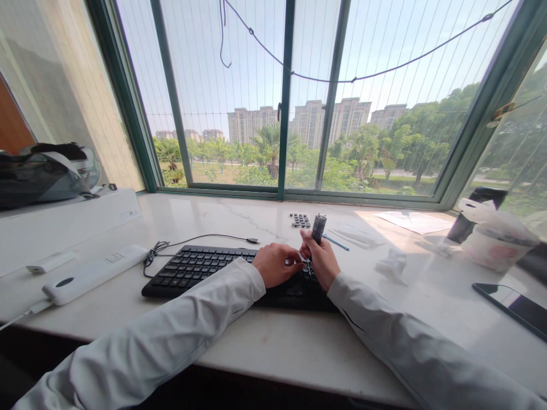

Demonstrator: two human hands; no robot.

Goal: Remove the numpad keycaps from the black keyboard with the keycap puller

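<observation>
A black keyboard (194, 266) lies on the white counter, its right part largely covered by my hands. My right hand (323, 263) is closed in a fist around a dark, blocky-ended handle (318, 228) that points up and away from me; its lower end is hidden. Over the keyboard's right section, my left hand (277, 265) has thumb and fingertips brought together near the right hand. Whatever may be between those fingertips is too small to make out. Beyond the hands sit several loose black keycaps (300, 220). A thin blue stick tool (337, 242) lies just right of the handle.
The keyboard's coiled cable (158, 249) ends in a USB plug (253, 241). A white power strip (96, 273) and a white box (68, 228) with a helmet (47, 173) occupy the left. Crumpled plastic (392, 265), a paper sheet (414, 221), a plastic-wrapped tub (498, 242) and a phone (515, 304) lie rightward.
</observation>
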